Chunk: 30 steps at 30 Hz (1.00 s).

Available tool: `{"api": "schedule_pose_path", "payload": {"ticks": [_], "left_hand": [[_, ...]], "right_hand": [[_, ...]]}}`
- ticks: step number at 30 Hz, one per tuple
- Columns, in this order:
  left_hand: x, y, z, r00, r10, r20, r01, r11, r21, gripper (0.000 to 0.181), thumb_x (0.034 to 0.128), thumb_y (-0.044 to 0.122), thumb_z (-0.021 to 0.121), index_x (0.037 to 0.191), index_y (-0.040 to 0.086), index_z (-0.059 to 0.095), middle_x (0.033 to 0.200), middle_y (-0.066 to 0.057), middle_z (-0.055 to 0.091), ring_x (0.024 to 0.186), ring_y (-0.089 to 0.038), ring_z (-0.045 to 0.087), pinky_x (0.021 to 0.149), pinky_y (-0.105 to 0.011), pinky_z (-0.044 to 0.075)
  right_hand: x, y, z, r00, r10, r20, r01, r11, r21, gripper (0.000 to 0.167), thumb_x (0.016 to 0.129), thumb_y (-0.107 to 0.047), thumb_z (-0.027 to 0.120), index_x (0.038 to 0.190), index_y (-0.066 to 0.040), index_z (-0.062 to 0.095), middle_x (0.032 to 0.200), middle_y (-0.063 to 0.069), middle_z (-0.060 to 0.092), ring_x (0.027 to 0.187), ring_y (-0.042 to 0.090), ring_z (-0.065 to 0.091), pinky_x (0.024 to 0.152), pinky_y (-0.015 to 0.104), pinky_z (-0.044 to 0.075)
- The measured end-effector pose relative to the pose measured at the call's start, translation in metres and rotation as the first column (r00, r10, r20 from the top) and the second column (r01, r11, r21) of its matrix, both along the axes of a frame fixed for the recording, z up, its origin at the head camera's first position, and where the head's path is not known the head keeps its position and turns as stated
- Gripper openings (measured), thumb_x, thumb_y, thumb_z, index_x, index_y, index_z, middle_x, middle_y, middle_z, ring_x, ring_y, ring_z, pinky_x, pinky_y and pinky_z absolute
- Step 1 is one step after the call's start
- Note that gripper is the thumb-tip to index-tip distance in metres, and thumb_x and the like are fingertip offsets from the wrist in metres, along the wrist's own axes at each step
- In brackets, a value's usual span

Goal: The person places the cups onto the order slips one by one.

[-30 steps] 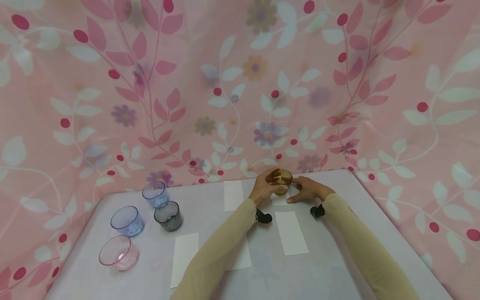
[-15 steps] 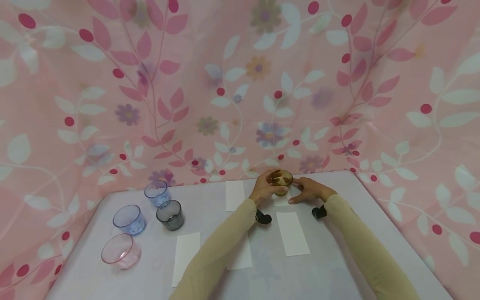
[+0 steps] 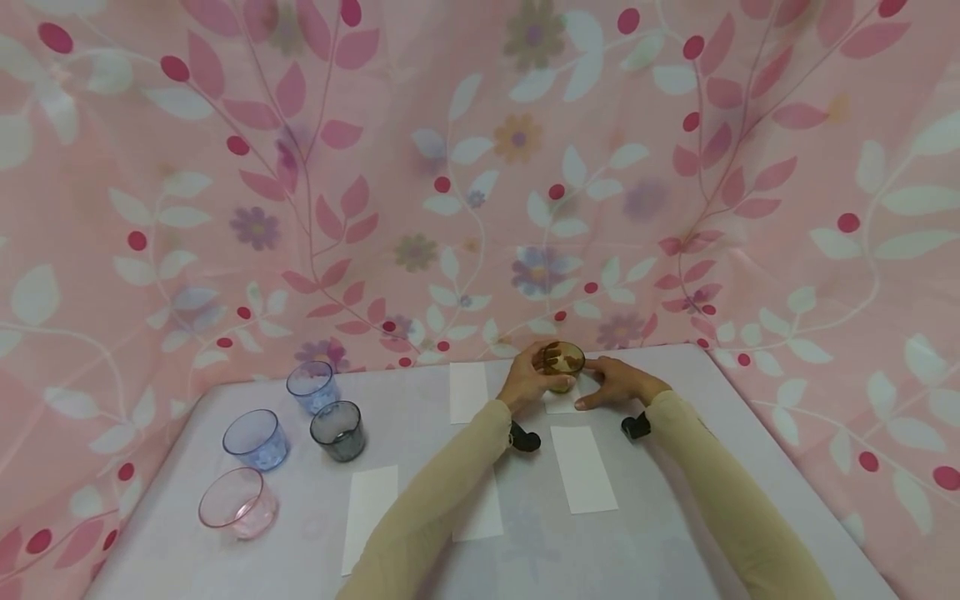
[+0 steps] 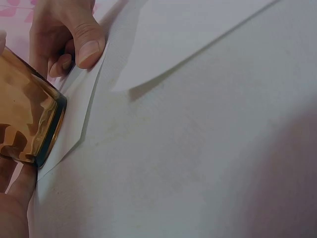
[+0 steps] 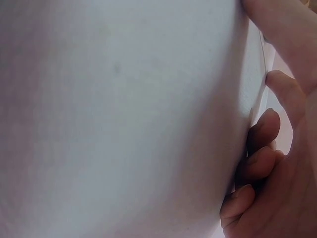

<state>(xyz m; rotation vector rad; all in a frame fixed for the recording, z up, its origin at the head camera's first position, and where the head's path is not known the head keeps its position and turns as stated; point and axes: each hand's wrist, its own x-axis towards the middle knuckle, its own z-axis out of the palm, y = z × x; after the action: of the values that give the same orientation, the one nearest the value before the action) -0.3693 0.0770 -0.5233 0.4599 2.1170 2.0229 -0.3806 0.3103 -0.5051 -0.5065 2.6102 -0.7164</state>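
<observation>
My left hand (image 3: 525,375) is clasped round the left side of an amber glass (image 3: 573,357), at the far side of the surface (image 3: 648,521) and right of centre. In the head view the glass stands rim upward over the far part of a white card (image 3: 561,405), whose near end juts out towards me; I can't tell whether its base rests on the card or hangs just above it.

The relation I'd judge to count is glass against card: the card's long axis seems to run near to far beneath the glass, and my left hand, touching the glass, is the nearer to it. My right hand (image 3: 618,382) is just beside the glass on the right, loosely bent, grasping nothing that I can make out. Its thumb (image 4: 90,52) is at the card's right edge; whether it presses there isn't clear.

Nearer to me lies a second card (image 3: 583,471), apart from the first and pointing roughly the same way. Well to the left stand a grey glass (image 3: 337,432), two blue glasses (image 3: 257,446) and a pink glass (image 3: 242,507).
</observation>
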Motion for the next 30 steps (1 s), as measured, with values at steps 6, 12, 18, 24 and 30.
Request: {"api": "schedule_pose_path", "payload": {"ticks": [6,12,18,24,30], "left_hand": [[0.000,0.001,0.000,1.000,-0.003,-0.004,0.003,1.000,-0.026,0.073,0.0867,0.010,0.089,0.151,0.018,0.057,0.147,-0.009,0.063,0.141,-0.029,0.057,0.121,-0.042,0.045],[0.002,-0.002,0.001,1.000,-0.007,-0.018,0.006,0.997,-0.076,0.074,0.0868,0.014,0.090,0.152,0.022,0.056,0.149,-0.011,0.061,0.136,-0.033,0.060,0.116,-0.045,0.050],[0.002,-0.002,0.001,1.000,-0.011,-0.026,0.008,0.994,-0.109,0.084,0.0866,0.016,0.090,0.159,0.020,0.048,0.150,-0.015,0.061,0.137,-0.033,0.060,0.117,-0.047,0.049],[0.004,-0.004,0.001,1.000,0.003,-0.008,-0.004,0.994,-0.105,0.100,0.0861,0.019,0.091,0.167,0.018,0.032,0.151,-0.017,0.061,0.142,-0.030,0.057,0.122,-0.049,0.044],[0.008,-0.026,0.009,1.000,-0.006,0.002,0.007,0.997,-0.079,0.103,0.0873,0.022,0.090,0.168,0.018,0.027,0.161,-0.016,0.051,0.150,-0.035,0.049,0.125,-0.053,0.040]], "right_hand": [[0.001,0.000,0.001,1.000,-0.016,0.010,0.016,1.000,-0.001,0.100,0.083,-0.047,0.091,0.162,-0.008,0.043,0.153,0.031,0.051,0.140,0.050,0.051,0.115,0.068,0.044],[-0.002,0.001,-0.004,1.000,-0.013,0.014,0.013,0.999,-0.040,0.094,0.083,-0.044,0.091,0.159,-0.010,0.047,0.152,0.029,0.053,0.139,0.049,0.052,0.115,0.066,0.045],[-0.001,0.002,-0.004,1.000,-0.016,0.005,0.016,1.000,-0.024,0.096,0.083,-0.043,0.092,0.160,-0.008,0.046,0.148,0.029,0.053,0.136,0.048,0.053,0.113,0.067,0.045],[0.001,0.007,-0.007,1.000,-0.007,0.010,0.008,0.997,-0.075,0.093,0.087,-0.040,0.089,0.161,-0.005,0.044,0.149,0.032,0.052,0.140,0.051,0.050,0.116,0.068,0.042],[0.000,0.011,-0.010,1.000,-0.009,0.006,0.010,0.997,-0.079,0.100,0.087,-0.043,0.088,0.163,-0.003,0.037,0.149,0.035,0.052,0.141,0.053,0.049,0.116,0.069,0.041]]}}
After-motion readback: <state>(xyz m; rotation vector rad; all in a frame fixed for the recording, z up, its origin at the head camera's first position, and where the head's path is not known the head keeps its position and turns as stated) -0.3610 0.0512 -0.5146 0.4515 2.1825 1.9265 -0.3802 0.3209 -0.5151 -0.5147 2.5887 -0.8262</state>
